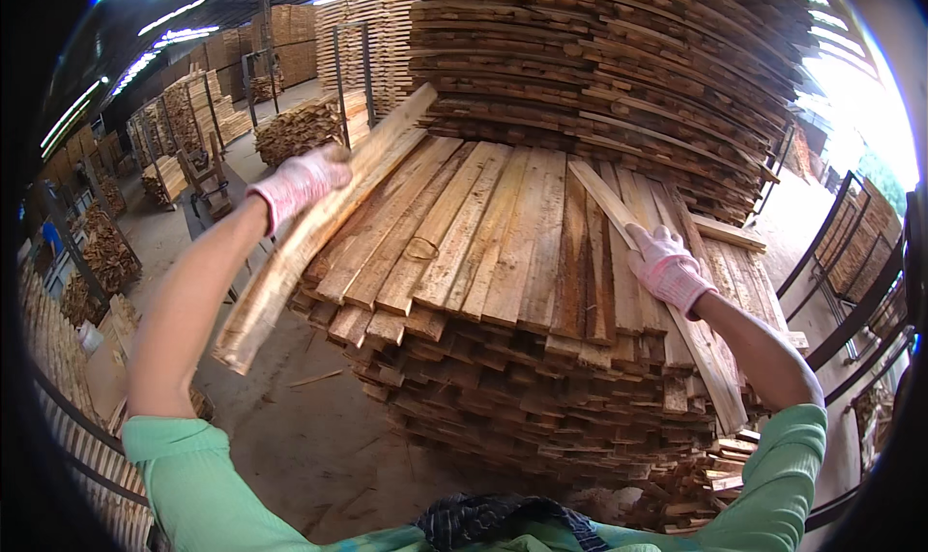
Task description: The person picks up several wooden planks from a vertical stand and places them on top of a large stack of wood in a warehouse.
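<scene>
My left hand [307, 181], in a pink and white knit glove, is closed around the edge of a long wooden board [280, 274]. That board is slanted beside the left edge of a big lumber stack [503, 247], its near end hanging over the floor. Over on the right side, my gloved right hand [669, 268] grips a narrow wooden plank [713, 363]. This plank lies at an angle across the top layer, its near end sticking out past the stack's front. Rough boards lie side by side between my hands. The left hand is slightly blurred.
A tall wall of layered boards [580, 59] rises right behind the stack. Metal rack posts and more piles [300, 131] stand at the far left. A dark metal frame [841, 252] holds boards at right. Loose pieces [735, 465] lie low at the right front.
</scene>
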Demonstrator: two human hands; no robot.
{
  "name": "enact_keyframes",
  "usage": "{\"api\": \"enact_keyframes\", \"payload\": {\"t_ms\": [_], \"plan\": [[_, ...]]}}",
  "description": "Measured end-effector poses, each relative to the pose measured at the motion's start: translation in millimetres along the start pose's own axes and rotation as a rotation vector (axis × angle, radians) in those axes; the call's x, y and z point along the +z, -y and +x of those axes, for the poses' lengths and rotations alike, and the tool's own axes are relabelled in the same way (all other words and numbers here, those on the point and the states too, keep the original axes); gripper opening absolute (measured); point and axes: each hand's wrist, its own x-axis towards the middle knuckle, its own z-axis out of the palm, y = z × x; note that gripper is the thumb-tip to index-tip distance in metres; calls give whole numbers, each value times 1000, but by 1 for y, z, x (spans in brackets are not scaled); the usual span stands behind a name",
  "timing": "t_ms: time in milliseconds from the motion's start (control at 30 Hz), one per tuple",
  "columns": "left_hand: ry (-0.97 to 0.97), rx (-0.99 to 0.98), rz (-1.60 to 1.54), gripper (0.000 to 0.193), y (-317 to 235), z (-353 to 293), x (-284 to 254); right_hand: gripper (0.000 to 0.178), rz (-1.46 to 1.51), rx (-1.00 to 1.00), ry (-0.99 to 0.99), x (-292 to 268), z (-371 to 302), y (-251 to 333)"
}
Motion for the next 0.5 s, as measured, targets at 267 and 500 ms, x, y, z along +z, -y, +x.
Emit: {"api": "enact_keyframes", "payload": {"t_ms": [267, 500], "plan": [[109, -68, 1301, 49, -8, 30, 17, 49, 50, -61, -52, 7, 0, -11], [-6, -190, 986, 90, 0, 19, 43, 47, 16, -57, -64, 9, 3, -11]]}}
